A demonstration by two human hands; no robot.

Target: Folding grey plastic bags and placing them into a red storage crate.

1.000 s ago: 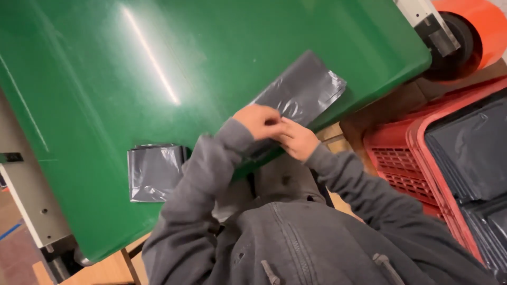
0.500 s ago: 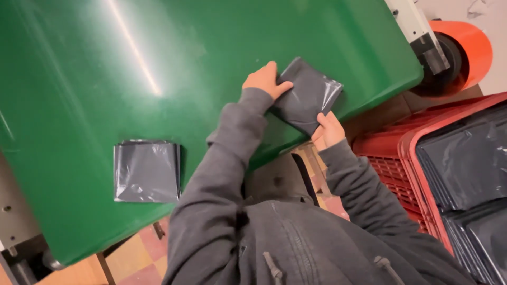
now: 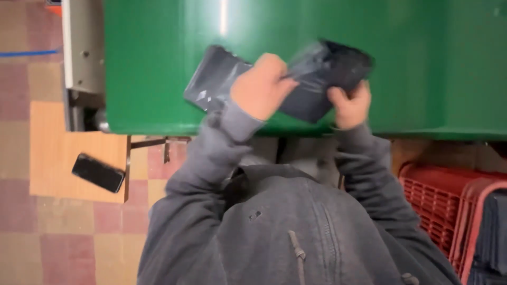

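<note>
Dark grey plastic is what both hands are gripping here, a floppy mailer-type bag (image 3: 296, 84) that's blurring a bit in the shot; it's being held up just over the near edge of the green bench (image 3: 158, 63), with its left end sticking out past the knuckles and its right end bunching up into a darker lump. The left hand (image 3: 261, 87) is curling over the middle of the bag, back of the hand facing the camera, fingers wrapping down onto the plastic so it's clearly clamping it; the right hand (image 3: 349, 105) is coming up from underneath at the bag's right end, thumb and fingers closing on the crumpled part. Both forearms are reaching up and forward in grey hoodie sleeves (image 3: 211, 158), elbows bending in close to the body, wrists near each other but the hands aren't touching as far as I can tell; whether the bag is resting on the bench or lifting slightly off it, I can't tell through the blur.

Off to the left a black phone (image 3: 98, 172) is lying tilted on a pale wooden board (image 3: 58, 137) that's sitting over the checked tile floor (image 3: 31, 237); down at the lower right a red plastic crate (image 3: 438, 206) is sitting well apart from the hands, with more dark bags (image 3: 488, 232) stacking inside it.
</note>
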